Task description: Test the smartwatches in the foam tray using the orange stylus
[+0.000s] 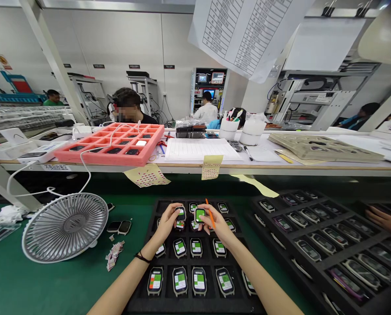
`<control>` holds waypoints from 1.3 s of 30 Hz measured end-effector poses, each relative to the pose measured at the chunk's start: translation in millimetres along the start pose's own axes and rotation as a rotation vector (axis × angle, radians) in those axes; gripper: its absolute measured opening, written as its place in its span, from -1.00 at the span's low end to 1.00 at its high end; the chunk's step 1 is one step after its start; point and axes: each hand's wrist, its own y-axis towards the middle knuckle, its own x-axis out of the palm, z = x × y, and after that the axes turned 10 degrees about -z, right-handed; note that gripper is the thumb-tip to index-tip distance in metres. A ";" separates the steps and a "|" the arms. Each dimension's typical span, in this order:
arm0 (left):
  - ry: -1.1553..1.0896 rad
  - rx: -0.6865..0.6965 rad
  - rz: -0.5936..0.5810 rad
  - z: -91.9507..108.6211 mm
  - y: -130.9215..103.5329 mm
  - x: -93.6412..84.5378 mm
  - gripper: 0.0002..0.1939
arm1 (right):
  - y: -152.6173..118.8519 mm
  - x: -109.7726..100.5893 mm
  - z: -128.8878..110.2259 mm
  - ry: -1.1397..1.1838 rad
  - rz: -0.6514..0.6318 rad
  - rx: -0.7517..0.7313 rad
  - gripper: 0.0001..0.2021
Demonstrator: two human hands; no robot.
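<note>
Above the back rows of a black foam tray [189, 259], my left hand [168, 221] is closed on a smartwatch body [181, 213] with a lit screen. Close beside it, my right hand [215, 218] grips a second smartwatch body [200, 215], its screen mostly green, and also has an orange pen-like stick [210, 213] between the fingers. In the tray's compartments lie several strapless watches, such as one watch [199, 281] in the front row, with green and white screens. One front-left watch [155, 281] also shows red and orange. My hands hide part of the back rows.
Left of the tray stand a grey round fan [66, 227], two dark watches [119, 226] and paper scraps [115, 255]. Stacked black trays [313, 245] of watches fill the right, near another person's hand [385, 221]. A shelf edge [182, 168] runs across, bearing a pink foam tray [110, 142].
</note>
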 end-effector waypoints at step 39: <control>0.732 0.608 -0.081 21.1 -20.2 16.5 -0.50 | -6.9 14.4 -9.8 0.296 -0.242 0.142 -0.64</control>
